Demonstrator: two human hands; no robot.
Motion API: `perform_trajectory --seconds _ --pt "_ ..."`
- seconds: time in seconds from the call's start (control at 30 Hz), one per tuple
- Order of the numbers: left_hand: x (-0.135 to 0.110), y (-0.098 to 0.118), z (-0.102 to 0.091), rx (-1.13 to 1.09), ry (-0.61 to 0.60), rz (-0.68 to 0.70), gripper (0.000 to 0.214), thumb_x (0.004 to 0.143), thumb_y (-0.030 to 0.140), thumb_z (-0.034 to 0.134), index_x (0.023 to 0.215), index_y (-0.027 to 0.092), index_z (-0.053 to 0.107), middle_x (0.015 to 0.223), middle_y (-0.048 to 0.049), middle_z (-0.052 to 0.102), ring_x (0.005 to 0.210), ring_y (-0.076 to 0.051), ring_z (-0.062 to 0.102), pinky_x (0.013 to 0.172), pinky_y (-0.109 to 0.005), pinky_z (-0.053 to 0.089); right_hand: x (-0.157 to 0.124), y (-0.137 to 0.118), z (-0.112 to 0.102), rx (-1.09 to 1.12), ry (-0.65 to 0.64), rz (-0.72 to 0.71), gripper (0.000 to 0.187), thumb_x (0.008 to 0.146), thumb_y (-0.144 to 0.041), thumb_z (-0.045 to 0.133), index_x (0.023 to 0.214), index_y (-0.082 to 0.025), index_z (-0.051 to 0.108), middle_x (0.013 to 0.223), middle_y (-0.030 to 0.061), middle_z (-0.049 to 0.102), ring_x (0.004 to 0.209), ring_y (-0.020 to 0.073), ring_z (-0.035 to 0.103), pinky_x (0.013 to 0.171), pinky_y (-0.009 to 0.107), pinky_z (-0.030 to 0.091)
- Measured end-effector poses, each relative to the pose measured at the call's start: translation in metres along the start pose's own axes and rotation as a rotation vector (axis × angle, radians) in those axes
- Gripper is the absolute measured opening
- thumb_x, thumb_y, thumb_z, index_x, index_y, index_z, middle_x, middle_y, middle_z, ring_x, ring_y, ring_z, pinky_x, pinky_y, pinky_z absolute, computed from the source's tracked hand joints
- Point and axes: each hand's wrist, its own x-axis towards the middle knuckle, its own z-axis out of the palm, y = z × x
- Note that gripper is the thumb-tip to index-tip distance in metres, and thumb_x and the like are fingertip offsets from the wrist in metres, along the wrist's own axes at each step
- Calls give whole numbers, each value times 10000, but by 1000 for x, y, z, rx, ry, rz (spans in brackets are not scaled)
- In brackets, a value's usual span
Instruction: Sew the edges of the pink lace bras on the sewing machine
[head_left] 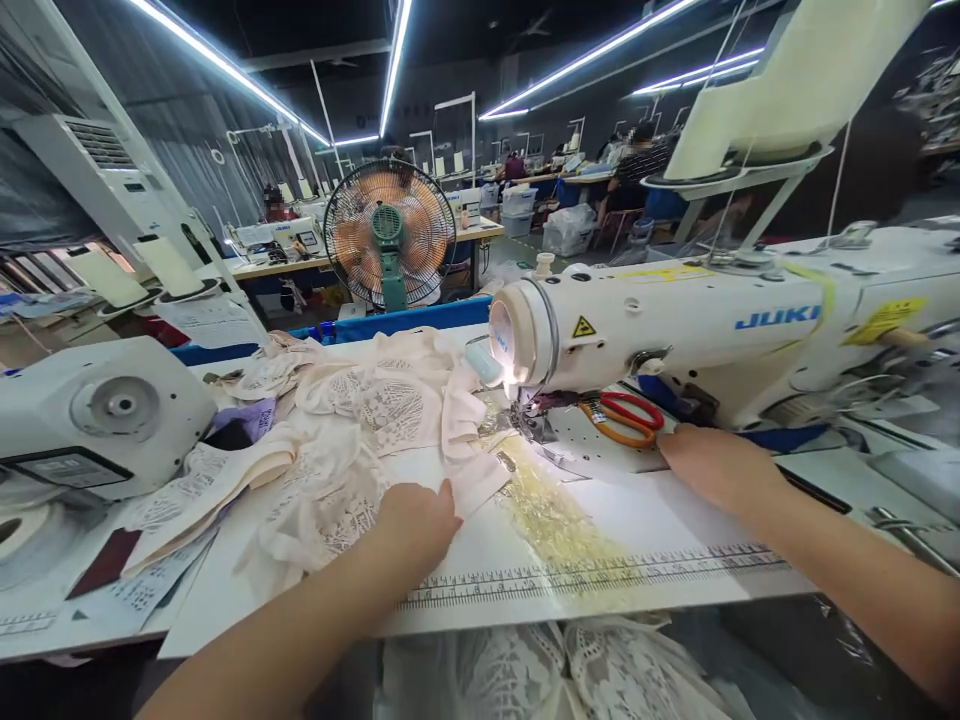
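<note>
My left hand (415, 523) lies on a heap of cream lace fabric (352, 430) on the white sewing table (600, 520), its fingers curled over the cloth's edge. A strip of this fabric runs toward the needle (517, 405) of a white JUKI sewing machine (712, 325). My right hand (712, 468) rests on the machine bed beside the orange-and-red scissors (626, 418); its fingers are turned away and hidden. A printed ruler strip (592, 578) lines the table's front edge.
A second white machine (97, 415) sits at the left with paper sheets (150, 585) by it. More lace (562, 670) hangs below the table front. A standing fan (388, 235) is behind the table. Other people work at far tables (637, 160). A thread stand (787, 100) rises at right.
</note>
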Motion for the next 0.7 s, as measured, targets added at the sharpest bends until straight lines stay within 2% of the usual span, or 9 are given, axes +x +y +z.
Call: perform_trajectory --seconds 0.1,0.2,0.27,0.33,0.37,0.43,0.53,0.6,0.7 --pt "-1 -6 -7 -26 -35 29 443 953 310 354 1289 72 520 816 -167 680 778 -305 661 634 -390 495 -3 -2 -9 -81 -3 -4 300 768 15 447 611 -195 593 691 171 624 671 278 631 575 383 372" --pt "3 -16 -15 -57 -14 91 320 918 269 401 1033 133 667 984 -163 655 869 -285 642 708 -387 499 -10 -8 -17 -102 0 7 239 752 -37 468 676 -211 614 699 191 629 656 304 628 546 398 387" --pt "10 -22 -17 -34 47 192 242 864 198 458 884 148 694 1167 -146 593 1011 -289 587 826 -404 475 -16 -24 -23 -58 -13 -42 182 766 -105 497 776 -229 629 789 179 653 691 283 636 556 374 426" --pt "20 -24 -17 -22 92 286 218 835 149 470 839 148 688 1227 -123 566 1088 -279 540 903 -397 443 -23 -52 -28 57 -46 -154 181 833 -186 455 878 -263 612 882 108 662 728 219 636 579 311 461" --pt "25 -25 -16 -28 96 311 224 843 148 458 850 145 682 1203 -119 581 1079 -268 544 899 -384 448 -25 -70 -31 130 -71 -231 207 875 -220 395 885 -277 593 868 60 652 725 189 625 583 282 468" --pt "34 -24 -12 -55 80 299 249 884 187 423 925 131 662 1149 -126 607 1030 -252 572 848 -357 477 -21 -108 -34 430 -120 -387 235 910 -253 332 822 -248 550 784 38 608 680 176 587 567 277 458" --pt "40 -24 0 -72 129 254 290 929 234 396 1084 103 603 1269 -151 549 1137 -251 534 924 -352 450 3 -153 -31 577 -96 -429 213 915 -261 334 772 -235 490 706 14 563 633 168 540 564 275 443" --pt "39 -26 10 -105 193 252 329 937 253 417 1190 83 543 1373 -164 468 1270 -253 432 1038 -356 363 26 -169 -20 578 -85 -418 192 915 -256 339 784 -236 478 697 7 556 627 167 529 569 276 441" --pt "36 -29 25 -186 238 265 453 949 317 422 1339 89 422 1459 -164 366 1366 -276 302 1107 -423 273 54 -176 0 550 -95 -404 194 910 -251 335 738 -239 425 670 -1 534 601 163 516 560 276 441"
